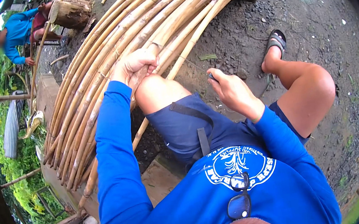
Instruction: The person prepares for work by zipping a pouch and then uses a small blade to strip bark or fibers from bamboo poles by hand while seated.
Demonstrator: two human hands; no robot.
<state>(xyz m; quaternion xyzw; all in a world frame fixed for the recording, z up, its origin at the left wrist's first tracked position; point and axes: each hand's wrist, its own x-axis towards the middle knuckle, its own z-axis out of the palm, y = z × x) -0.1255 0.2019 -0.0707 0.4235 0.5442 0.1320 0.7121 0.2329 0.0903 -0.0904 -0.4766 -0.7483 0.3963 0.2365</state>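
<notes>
Sunglasses (239, 206) hang at five o'clock on the front of the person's blue shirt (179, 219), above dark shorts (177, 128). The right hand (234, 91), between two and three o'clock, is closed round a small dark item (211, 77) that shows between thumb and finger; its kind cannot be told. Toward eleven o'clock, beside the bent left knee (159, 90), the left hand (138, 65) has its fingers curled in at the poles; whether it grips one cannot be told. A thin strand (194, 65) shows between the hands. The poles (127, 33), long and tan, lie side by side in a curving sweep from eight to one o'clock. A sandalled foot (277, 46) rests on dark ground at two o'clock. Farther off, a log (71, 13) lies toward eleven, a co-worker (22, 35) in blue sits at ten, and green plants (11, 182) fill nine.
</notes>
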